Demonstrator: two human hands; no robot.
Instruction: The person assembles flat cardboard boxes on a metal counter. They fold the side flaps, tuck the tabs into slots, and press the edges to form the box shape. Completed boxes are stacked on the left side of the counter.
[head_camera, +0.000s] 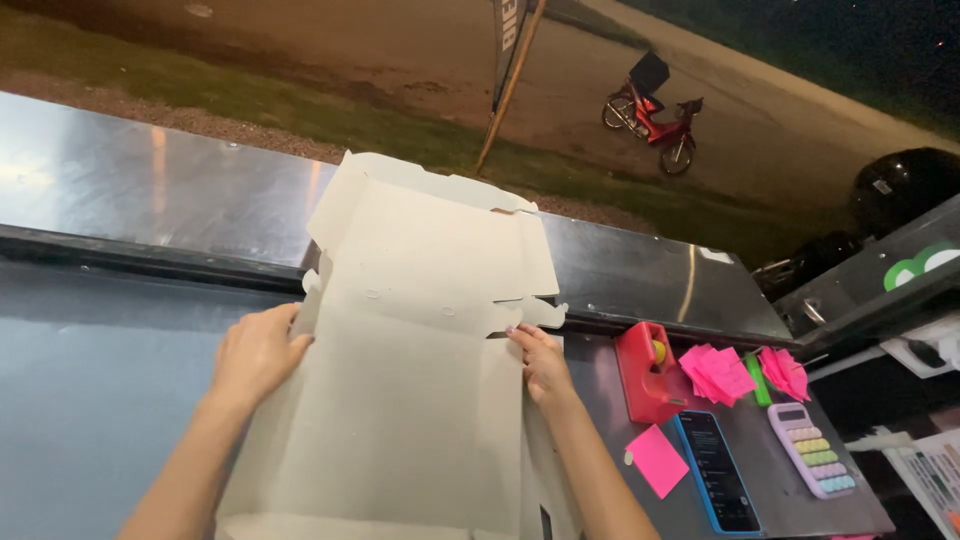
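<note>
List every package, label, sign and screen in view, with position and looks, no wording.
Flat unfolded pale cardboard box: centre of the steel counter, left hand and right hand on its side edges.
Blue-cased phone: right, dark lit screen.
Pastel-keyed calculator: far right, small display.
Pink sticky notes: beside the phone.
Banner: outside, top centre.

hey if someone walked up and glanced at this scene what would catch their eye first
The large flat unfolded pale cardboard box fills the middle of the steel counter, with the left hand and right hand pressing its side edges. To the right lie bright pink sticky notes, a red tape dispenser, a blue-cased phone and a pastel calculator. Outside, a red scooter stands on the dirt.
</note>
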